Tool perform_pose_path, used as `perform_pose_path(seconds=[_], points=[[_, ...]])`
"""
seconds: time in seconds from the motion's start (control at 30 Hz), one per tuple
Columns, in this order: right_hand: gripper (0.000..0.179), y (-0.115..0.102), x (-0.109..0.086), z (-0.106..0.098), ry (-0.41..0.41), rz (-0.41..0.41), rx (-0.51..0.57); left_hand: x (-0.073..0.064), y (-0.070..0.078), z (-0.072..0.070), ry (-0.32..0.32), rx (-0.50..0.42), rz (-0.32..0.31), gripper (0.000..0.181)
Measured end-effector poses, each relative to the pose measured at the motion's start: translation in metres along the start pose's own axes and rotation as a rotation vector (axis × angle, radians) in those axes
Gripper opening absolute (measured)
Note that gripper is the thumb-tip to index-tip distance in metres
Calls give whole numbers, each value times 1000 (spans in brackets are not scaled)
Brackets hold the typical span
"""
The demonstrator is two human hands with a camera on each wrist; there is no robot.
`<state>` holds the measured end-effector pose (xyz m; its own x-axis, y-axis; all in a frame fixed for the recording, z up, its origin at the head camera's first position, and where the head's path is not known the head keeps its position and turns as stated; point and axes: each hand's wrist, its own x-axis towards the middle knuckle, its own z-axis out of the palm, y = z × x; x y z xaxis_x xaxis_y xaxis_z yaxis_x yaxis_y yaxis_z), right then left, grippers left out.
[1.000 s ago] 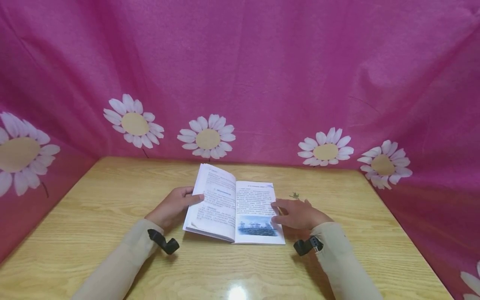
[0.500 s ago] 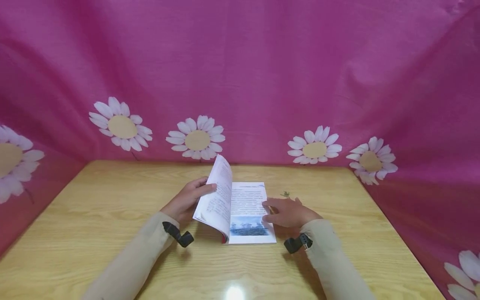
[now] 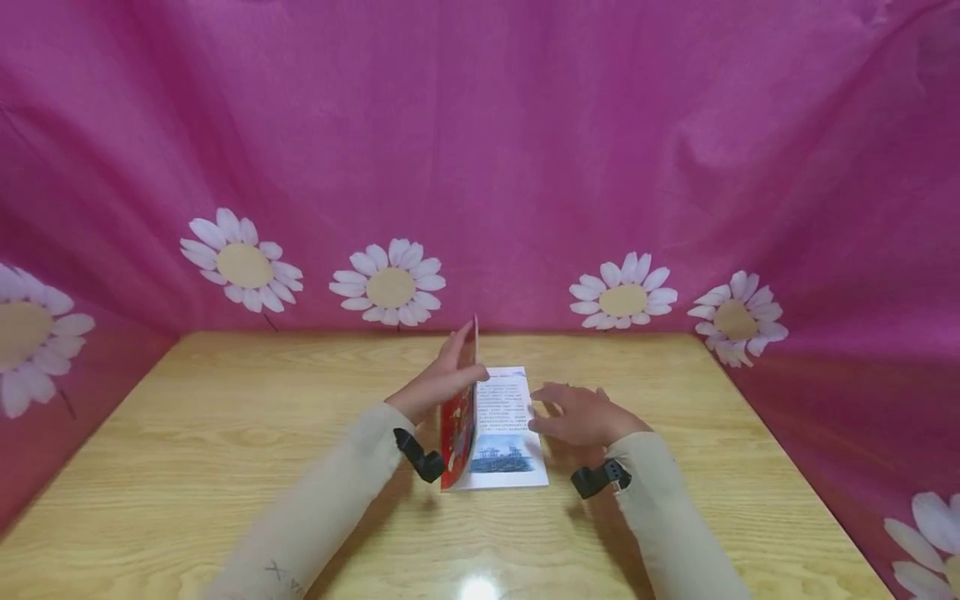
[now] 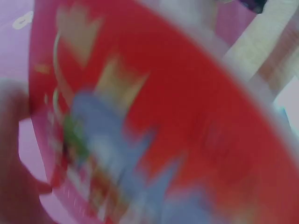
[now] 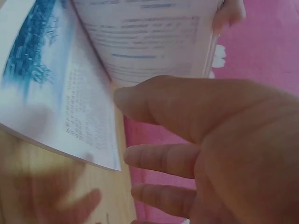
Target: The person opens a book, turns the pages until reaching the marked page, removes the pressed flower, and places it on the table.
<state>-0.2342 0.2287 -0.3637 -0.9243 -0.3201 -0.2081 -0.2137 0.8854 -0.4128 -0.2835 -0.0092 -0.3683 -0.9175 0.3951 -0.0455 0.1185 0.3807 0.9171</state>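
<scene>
A paperback book [image 3: 508, 412] lies partly open on the wooden table, its right page showing lines of text and a blue picture. My left hand [image 3: 438, 382] grips the raised left half, thumb on the page side and fingers along the cover. That half stands nearly upright. Its red cover [image 4: 201, 88] fills the left wrist view, blurred, with pale and blue drawings. At the right page's outer edge, my right hand [image 3: 583, 415] holds nothing, its fingers apart and loosely bent. The right wrist view shows its thumb [image 5: 163, 102] in front of the book's pages [image 5: 149, 37].
The wooden table [image 3: 262, 433] reaches back to a pink curtain [image 3: 480, 167] printed with large white daisies. A black wrist camera [image 3: 418, 455] sits on the left sleeve, and another black camera [image 3: 596, 479] on the right one.
My left hand has swung the book's left half up and rightward, from lying open to nearly upright, so the red cover shows. My right hand has stayed by the right page's edge.
</scene>
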Motion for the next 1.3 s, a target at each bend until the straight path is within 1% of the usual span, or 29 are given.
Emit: perform_pose_path(seconds=[0.07,0.13,0.23,0.3,0.43,0.53,0.63,0.7,0.8,0.9,0.97,1.07,1.17,1.3], points=[[57,3,-2,-3,18,-15,3,7,9,15,27,116,-17,93],[58,6,-4,-7,36,-20,16,14,14,30,36,219,-52,94],[59,10,-6,-11,51,-22,43,21,17,50,17,357,-103,96],[59,12,-8,-13,66,-35,44,24,17,62,-1,433,-139,97],[56,14,-8,-16,75,-69,25,26,14,78,-16,548,-183,98],[54,13,-9,-18,74,-64,19,28,11,86,-18,607,-208,101],[52,12,-10,-21,80,-54,24,30,9,92,-12,658,-218,102],[51,11,-11,-21,81,-49,36,29,9,95,-17,674,-214,100],[49,12,-13,-19,75,-49,55,26,10,95,-39,683,-194,98],[48,10,-12,-13,61,-45,74,20,6,88,-73,672,-167,97],[50,7,-10,-10,61,-35,77,14,4,80,-97,677,-138,96],[57,1,-7,-7,61,-9,81,5,3,64,-143,723,-97,96],[65,-8,-3,-4,49,24,80,-5,1,48,-191,766,-75,96],[72,-17,2,7,22,37,50,-20,-8,31,-252,787,-65,94]])
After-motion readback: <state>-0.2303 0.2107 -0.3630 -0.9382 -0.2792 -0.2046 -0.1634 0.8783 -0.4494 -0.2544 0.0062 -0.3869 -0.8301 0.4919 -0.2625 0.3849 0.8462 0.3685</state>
